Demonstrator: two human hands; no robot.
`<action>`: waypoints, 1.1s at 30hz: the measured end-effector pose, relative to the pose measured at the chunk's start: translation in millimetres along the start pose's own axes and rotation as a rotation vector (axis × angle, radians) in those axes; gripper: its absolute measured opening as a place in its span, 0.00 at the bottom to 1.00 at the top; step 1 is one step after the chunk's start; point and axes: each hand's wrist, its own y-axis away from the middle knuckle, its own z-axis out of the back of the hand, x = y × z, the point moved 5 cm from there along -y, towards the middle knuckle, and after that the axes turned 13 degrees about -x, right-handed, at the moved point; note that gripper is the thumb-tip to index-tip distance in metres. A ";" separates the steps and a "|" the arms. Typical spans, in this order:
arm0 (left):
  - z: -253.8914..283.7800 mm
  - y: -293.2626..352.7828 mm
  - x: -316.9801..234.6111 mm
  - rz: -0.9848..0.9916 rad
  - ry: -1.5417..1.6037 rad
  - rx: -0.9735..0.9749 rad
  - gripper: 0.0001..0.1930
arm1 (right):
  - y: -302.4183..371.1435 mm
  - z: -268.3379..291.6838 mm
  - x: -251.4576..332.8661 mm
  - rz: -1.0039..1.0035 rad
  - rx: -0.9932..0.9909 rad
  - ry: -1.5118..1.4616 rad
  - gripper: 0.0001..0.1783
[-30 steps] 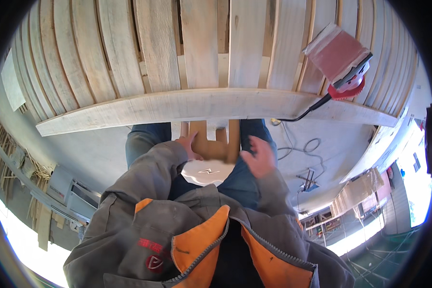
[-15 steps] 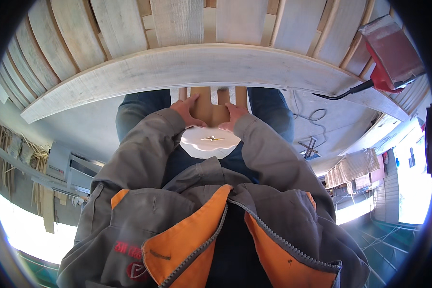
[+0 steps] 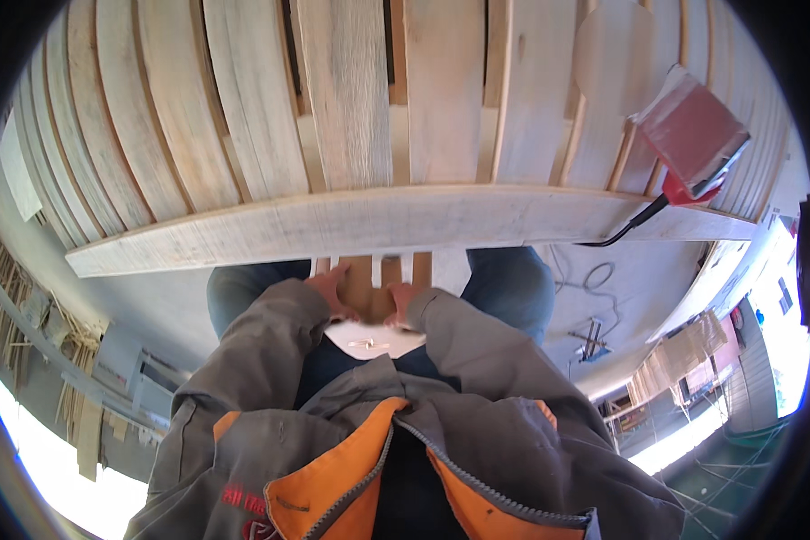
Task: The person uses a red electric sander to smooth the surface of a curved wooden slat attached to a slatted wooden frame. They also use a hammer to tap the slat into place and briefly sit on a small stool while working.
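My left hand (image 3: pixel 331 292) and my right hand (image 3: pixel 401 304) are low between my knees, gripping the two sides of a tan wooden piece (image 3: pixel 356 288) made of parallel strips. Thumbs lie on its face while the other fingers curl round its edges, partly hidden. The far end of this piece passes out of sight under a long pale rail (image 3: pixel 405 216). That rail forms the near edge of a large slatted wooden panel (image 3: pixel 351 99). Just below my hands is a white surface (image 3: pixel 378 340) with a small gold mark.
A red, box-shaped corded power tool (image 3: pixel 693 135), probably a sander, rests on the slats at the right, its black cord (image 3: pixel 634 223) hanging over the rail. A thin hose or cable (image 3: pixel 594 274) loops on the floor. Wooden strips (image 3: pixel 9 333) stand at the left.
My view has shifted, so the panel, rail and red tool appear lower. Both hands keep their hold on the tan wooden piece and appear lower and slightly further left.
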 end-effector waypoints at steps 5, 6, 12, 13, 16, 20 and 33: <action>2.4 -2.2 7.0 -0.073 0.017 0.041 0.68 | -8.5 15.3 22.8 0.081 0.114 0.089 0.46; -0.5 -1.6 8.9 -0.092 0.018 0.040 0.68 | -10.6 17.5 27.0 0.117 0.102 0.152 0.46; -73.5 -80.6 53.1 -0.460 -0.225 -0.009 0.44 | -39.4 36.2 50.7 0.251 -0.143 0.387 0.49; -67.8 -97.8 49.5 -0.452 -0.257 -0.077 0.41 | -44.1 41.1 47.1 0.227 -0.214 0.399 0.49; -32.6 -43.9 21.4 -0.405 -0.296 -0.249 0.39 | -59.2 41.2 52.0 0.252 -0.476 0.316 0.46; -10.4 8.9 18.8 -0.436 -0.315 -0.432 0.44 | 2.6 72.3 76.4 0.302 -0.928 0.165 0.41; 44.2 123.3 74.6 -0.681 0.830 -1.202 0.21 | 181.0 73.7 2.3 0.635 -1.685 -0.579 0.26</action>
